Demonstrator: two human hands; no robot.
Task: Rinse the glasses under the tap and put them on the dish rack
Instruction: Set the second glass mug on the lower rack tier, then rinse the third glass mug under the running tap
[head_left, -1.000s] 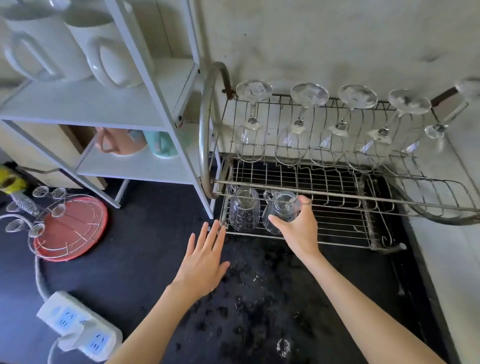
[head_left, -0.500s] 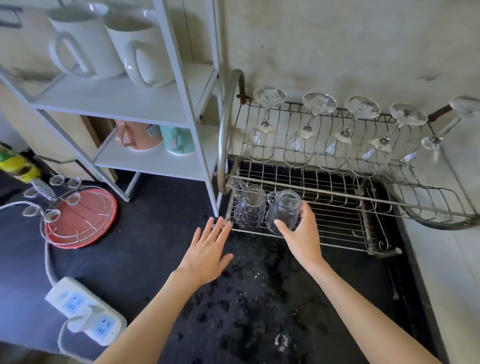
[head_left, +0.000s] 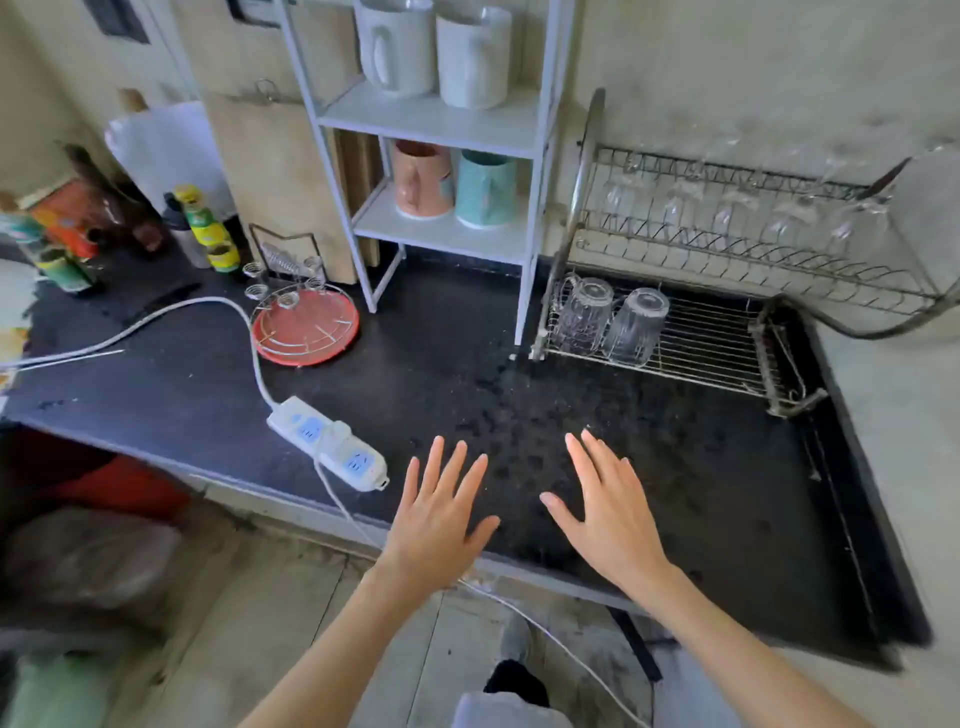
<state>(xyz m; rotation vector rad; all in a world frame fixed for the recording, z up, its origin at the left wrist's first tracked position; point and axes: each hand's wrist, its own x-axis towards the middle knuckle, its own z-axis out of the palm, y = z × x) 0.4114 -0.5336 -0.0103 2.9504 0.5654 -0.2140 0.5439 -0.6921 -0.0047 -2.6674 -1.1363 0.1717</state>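
Glasses: two clear tumblers, left glass (head_left: 583, 315) and right glass (head_left: 635, 325), stood upside down and touching each other at the left end of the dish rack (head_left: 727, 343), on its lower wire shelf. Stemmed glasses (head_left: 727, 208) hung inverted along the upper tier, blurred; count not certain. Rack sat at the far right of the dark table (head_left: 701, 493), which looked wet and speckled in front of it.

Left hand (head_left: 439, 519) and right hand (head_left: 608, 514) both hovered over the near edge of the table, fingers straight and spread, holding nothing, well apart from the rack.

Power strip (head_left: 327, 441) lay just left of the left hand, cable trailing far-left. Red round tray (head_left: 306, 325) and white shelf unit (head_left: 431, 124) with mugs stood further left.

Judgement: placement looked finished for these two. No tap or further unrinsed glass in view. For any next glass: seat rim-down beside the right glass, release gently, and keep wet hands clear of the power strip.
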